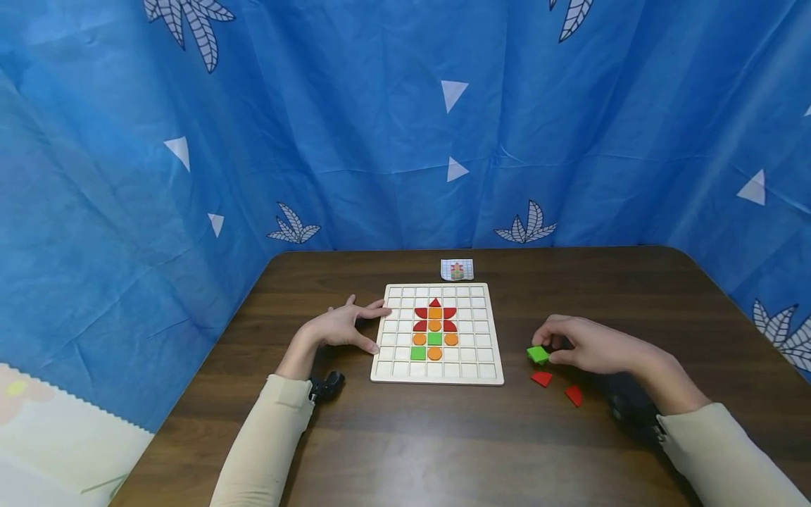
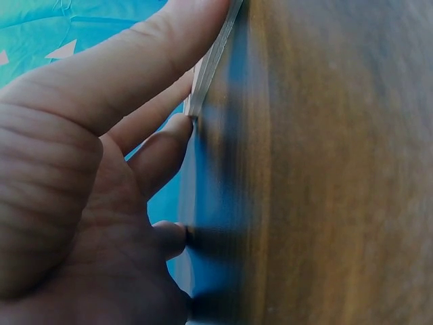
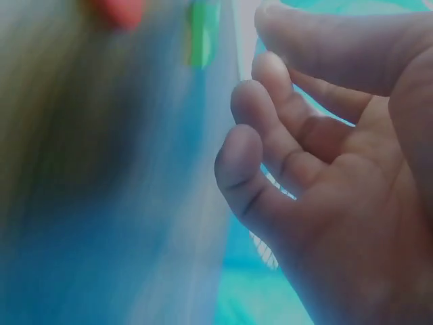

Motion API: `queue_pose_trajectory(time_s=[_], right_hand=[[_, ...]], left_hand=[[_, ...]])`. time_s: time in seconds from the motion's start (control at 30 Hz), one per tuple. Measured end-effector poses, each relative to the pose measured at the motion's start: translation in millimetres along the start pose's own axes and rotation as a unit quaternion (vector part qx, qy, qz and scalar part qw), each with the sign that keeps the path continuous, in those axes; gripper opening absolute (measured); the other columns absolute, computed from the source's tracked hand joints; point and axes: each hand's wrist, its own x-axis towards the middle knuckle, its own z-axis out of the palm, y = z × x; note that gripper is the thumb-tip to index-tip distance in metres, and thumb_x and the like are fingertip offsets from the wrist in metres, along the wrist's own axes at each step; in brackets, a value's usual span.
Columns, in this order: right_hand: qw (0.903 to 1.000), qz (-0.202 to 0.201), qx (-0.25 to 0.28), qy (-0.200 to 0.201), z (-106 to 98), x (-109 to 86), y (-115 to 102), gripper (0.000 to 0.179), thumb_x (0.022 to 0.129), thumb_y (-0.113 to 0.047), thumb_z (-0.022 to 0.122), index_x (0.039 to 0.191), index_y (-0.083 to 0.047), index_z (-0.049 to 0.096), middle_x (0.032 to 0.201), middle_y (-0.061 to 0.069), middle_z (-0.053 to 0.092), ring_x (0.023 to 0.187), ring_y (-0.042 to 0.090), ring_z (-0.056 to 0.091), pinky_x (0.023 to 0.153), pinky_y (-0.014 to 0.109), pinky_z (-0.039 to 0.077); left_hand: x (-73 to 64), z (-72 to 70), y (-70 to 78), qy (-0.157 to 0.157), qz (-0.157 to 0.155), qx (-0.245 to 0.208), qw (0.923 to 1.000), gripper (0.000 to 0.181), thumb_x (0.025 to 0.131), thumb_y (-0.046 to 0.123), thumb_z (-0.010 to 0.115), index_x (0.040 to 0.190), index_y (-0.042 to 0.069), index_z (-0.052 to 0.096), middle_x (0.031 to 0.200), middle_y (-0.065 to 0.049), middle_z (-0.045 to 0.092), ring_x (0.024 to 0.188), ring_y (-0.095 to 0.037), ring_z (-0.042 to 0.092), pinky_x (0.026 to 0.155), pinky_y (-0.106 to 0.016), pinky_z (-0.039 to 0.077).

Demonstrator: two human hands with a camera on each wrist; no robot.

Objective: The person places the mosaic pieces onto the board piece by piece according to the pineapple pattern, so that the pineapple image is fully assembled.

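Observation:
A pale square grid board (image 1: 481,366) lies mid-table, bearing red, orange and green tiles in a plant-like figure. My left hand (image 1: 342,326) rests at its left edge, thumb and forefinger spread along the rim; the left wrist view shows that thumb (image 2: 135,68) beside the board's edge (image 2: 210,74). To the right of the board, my right hand (image 1: 589,343) is over some green tiles (image 1: 538,354), its loosely bent fingertips right beside them. In the right wrist view, a gap shows between the fingers (image 3: 254,108) and the green tiles (image 3: 203,34).
Two red tiles, one (image 1: 541,379) near the green tiles and another (image 1: 574,396) farther right, lie on the brown table (image 1: 443,436). A small printed pattern card (image 1: 457,270) sits behind the board. Blue patterned cloth (image 1: 380,127) hangs behind the table.

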Motion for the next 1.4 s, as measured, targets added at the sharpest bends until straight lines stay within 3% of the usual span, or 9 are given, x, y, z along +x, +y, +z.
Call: queue_pose_trajectory(time_s=[0.33, 0.77, 1.03, 1.4], right_hand=[[0.9989, 0.024, -0.004, 0.041, 13.4, 38.3, -34.7, 0.023, 0.092, -0.006, 0.076, 0.112, -0.013, 0.071, 0.103, -0.001, 0.064, 0.092, 0.015, 0.057, 0.081, 0.030, 0.055], [0.9973, 0.056, -0.008, 0.047, 45.7, 78.0, -74.5, 0.022, 0.090, -0.006, 0.075, 0.112, -0.006, 0.071, 0.103, 0.003, 0.065, 0.091, 0.017, 0.054, 0.084, 0.033, 0.052], [0.9977, 0.052, -0.014, 0.042, 59.4, 89.0, -85.2, 0.023, 0.089, -0.002, 0.071, 0.112, -0.001, 0.072, 0.098, 0.004, 0.063, 0.087, 0.018, 0.051, 0.078, 0.033, 0.045], [0.9945, 0.081, -0.038, 0.055, 67.7, 96.9, -90.0, 0.022, 0.087, -0.011, 0.078, 0.108, -0.006, 0.071, 0.099, 0.002, 0.061, 0.089, 0.017, 0.052, 0.081, 0.034, 0.049]], left_hand=[[-0.2, 0.9, -0.1, 0.004, -0.009, 0.000, 1.0000, 0.087, 0.078, 0.044, 0.088, 0.154, 0.036, 0.047, 0.171, 0.007, 0.026, 0.158, -0.048, -0.010, 0.114, -0.082, -0.006], [-0.6, 0.3, -0.1, 0.003, -0.011, 0.003, 0.9999, 0.087, 0.077, 0.045, 0.088, 0.154, 0.037, 0.047, 0.171, 0.009, 0.026, 0.159, -0.048, -0.010, 0.114, -0.082, -0.007], [2.1, -0.3, -1.1, 0.001, -0.013, -0.001, 0.9999, 0.087, 0.077, 0.045, 0.088, 0.154, 0.039, 0.047, 0.171, 0.010, 0.025, 0.159, -0.046, -0.011, 0.115, -0.081, -0.008], [1.6, -1.4, -0.4, -0.001, -0.019, 0.000, 0.9998, 0.087, 0.077, 0.047, 0.088, 0.154, 0.040, 0.047, 0.171, 0.010, 0.024, 0.159, -0.045, -0.011, 0.115, -0.081, -0.007]])
